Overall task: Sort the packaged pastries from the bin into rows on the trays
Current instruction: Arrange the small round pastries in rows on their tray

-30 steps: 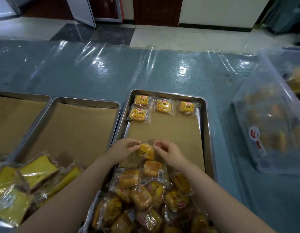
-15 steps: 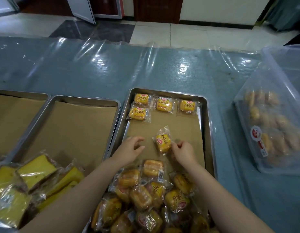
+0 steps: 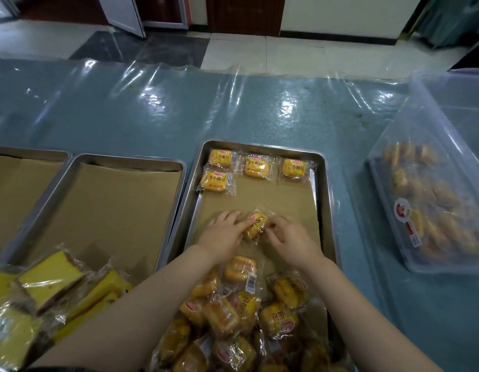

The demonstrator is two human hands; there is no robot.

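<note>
Pastry in hand is a small bun pack (image 3: pixel 256 224), held over the middle of the paper-lined right tray (image 3: pixel 328 210), between the placed rows at the far end and the loose heap (image 3: pixel 241 312) at the near end. Left hand (image 3: pixel 223 234) takes its left edge with the fingertips; right hand (image 3: pixel 288 236) pinches the clear wrapper at its right edge, so both grips are closed on the one pack. Pack sits tilted, its printed face turned partly sideways; the two-handed hold appears intended to square it up and bring the label face-up before it goes down. Wrapper is clear film with an orange-yellow panel, a red oval logo and red characters; the bun inside reads as soft and light, and the film crinkles at the pinch points. Four placed packs (image 3: pixel 256 166) lie label-up at the far end: three in a row and one beginning a second row at the left, which suggests the next open slot is just beside that one. Middle tray (image 3: pixel 131 162) holds bare brown paper across its far part, with yellow cake slices (image 3: pixel 53 283) in film at its near corner. Clear bin (image 3: pixel 431 200) with more pastries stands well apart to the right on the plastic-covered tabletop (image 3: pixel 233 108).
</note>
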